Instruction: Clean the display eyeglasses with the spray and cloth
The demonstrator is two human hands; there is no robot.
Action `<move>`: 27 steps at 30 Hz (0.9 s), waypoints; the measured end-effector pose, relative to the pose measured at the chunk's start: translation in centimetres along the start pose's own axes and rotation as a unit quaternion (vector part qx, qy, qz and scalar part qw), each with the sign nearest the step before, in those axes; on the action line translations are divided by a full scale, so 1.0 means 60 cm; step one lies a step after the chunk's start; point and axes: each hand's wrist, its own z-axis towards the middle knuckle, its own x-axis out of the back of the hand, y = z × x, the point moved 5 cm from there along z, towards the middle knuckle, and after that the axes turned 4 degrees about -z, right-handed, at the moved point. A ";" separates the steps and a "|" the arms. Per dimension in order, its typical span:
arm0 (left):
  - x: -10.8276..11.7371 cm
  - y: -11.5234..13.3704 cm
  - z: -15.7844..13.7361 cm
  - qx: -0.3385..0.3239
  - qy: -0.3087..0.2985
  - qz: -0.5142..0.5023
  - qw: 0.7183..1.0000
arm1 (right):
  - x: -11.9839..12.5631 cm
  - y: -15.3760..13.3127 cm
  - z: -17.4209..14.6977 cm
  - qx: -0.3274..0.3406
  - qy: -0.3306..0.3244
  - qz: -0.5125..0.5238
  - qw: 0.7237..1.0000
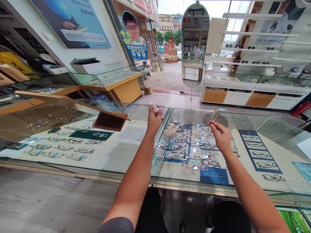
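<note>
My left hand [154, 118] is closed around a small white bottle [154, 107], held above the seam of the glass counter. Off to the right, the fingers of my right hand [220, 134] pinch a pair of thin-framed eyeglasses [214, 116], raised over the counter. Between and below my hands, many eyeglasses [202, 144] are spread in rows on the glass. A folded beige cloth [170, 130] lies by the left edge of these rows, close to my left hand.
The glass display counter [136, 168] spans the front, with more frames inside at left. A brown wooden-framed object [109, 121] stands on it at left. Beyond are a tall oval mirror [195, 45], white wall shelves [252, 48] and a red fire extinguisher [300, 108].
</note>
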 end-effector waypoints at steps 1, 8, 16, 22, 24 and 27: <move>-0.026 0.010 -0.018 0.008 -0.045 -0.053 0.998 | -0.002 0.001 -0.001 -0.001 -0.005 0.005 1.000; -0.150 0.049 -0.160 0.219 -0.391 -0.245 0.860 | -0.022 0.008 -0.008 -0.050 -0.080 0.076 0.993; -0.159 0.046 -0.174 0.228 -0.435 -0.296 0.819 | -0.034 -0.012 -0.018 -0.085 -0.164 0.091 0.979; -0.162 0.038 -0.168 0.119 -0.358 -0.192 0.906 | -0.045 -0.023 -0.025 -0.095 -0.212 0.095 0.968; -0.159 0.030 -0.166 0.065 -0.335 -0.116 0.933 | -0.051 -0.024 -0.029 -0.107 -0.234 0.102 0.961; -0.156 0.025 -0.166 -0.018 -0.319 -0.017 0.947 | -0.061 -0.026 -0.036 -0.115 -0.270 0.117 0.949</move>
